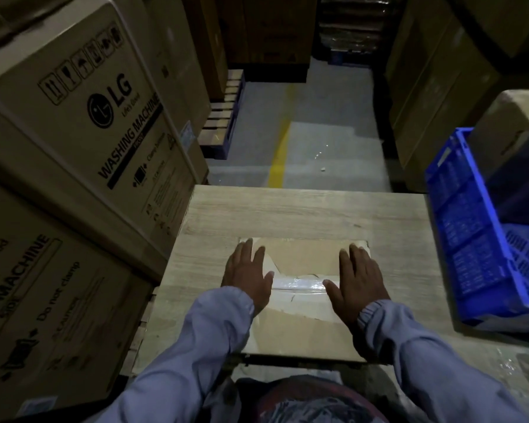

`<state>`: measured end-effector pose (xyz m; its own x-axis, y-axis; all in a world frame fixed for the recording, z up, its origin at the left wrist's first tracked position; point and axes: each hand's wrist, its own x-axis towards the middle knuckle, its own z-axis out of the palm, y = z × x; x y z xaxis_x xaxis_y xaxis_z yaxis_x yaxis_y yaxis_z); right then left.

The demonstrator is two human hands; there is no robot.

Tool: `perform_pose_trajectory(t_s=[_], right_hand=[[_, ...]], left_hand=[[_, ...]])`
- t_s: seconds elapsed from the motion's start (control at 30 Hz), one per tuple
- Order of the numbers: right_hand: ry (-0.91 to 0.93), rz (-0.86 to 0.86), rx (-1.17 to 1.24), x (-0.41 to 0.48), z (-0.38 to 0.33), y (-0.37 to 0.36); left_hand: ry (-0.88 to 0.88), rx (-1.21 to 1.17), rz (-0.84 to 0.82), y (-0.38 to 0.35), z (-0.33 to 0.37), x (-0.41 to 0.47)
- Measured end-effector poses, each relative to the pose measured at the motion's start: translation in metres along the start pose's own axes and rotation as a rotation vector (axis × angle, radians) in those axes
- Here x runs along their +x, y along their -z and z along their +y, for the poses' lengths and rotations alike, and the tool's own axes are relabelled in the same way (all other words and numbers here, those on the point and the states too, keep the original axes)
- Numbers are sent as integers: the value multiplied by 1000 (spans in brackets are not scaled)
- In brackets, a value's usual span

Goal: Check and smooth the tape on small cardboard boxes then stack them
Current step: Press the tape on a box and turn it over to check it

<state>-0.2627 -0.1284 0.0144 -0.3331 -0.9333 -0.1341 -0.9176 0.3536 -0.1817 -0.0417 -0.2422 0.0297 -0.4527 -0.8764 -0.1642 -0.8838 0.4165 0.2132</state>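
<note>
Lying flat and straight, the fingers [245, 251] of the left hand [248, 277] are pressed on the left part of the box [300, 254]. Those of the right hand [357, 280] are laid likewise on its right part, and nothing is gripped. The tape [298, 283] is seen running between the two thumbs, across the box's middle seam. The box is set on the table [287, 209], close to its near edge. Bare tabletop is noted beyond the box's far edge and to its left. A blue crate [471, 239] is found at the table's right side. Large cartons [89, 117] are stacked just beside its left edge. Open floor [324, 123] with a yellow line [280, 154] is observed ahead.
</note>
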Motion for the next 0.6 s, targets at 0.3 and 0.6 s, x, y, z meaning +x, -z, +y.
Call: perform_pose_trajectory(t_s=[0.3,0.6], right_hand=[[-22,-14,124,1,13,-10],[-528,-103,909,-54,31,-8]], left_hand=[[4,-130,31,-23,-17,-6],[263,-535,86,-29,-32,-27]])
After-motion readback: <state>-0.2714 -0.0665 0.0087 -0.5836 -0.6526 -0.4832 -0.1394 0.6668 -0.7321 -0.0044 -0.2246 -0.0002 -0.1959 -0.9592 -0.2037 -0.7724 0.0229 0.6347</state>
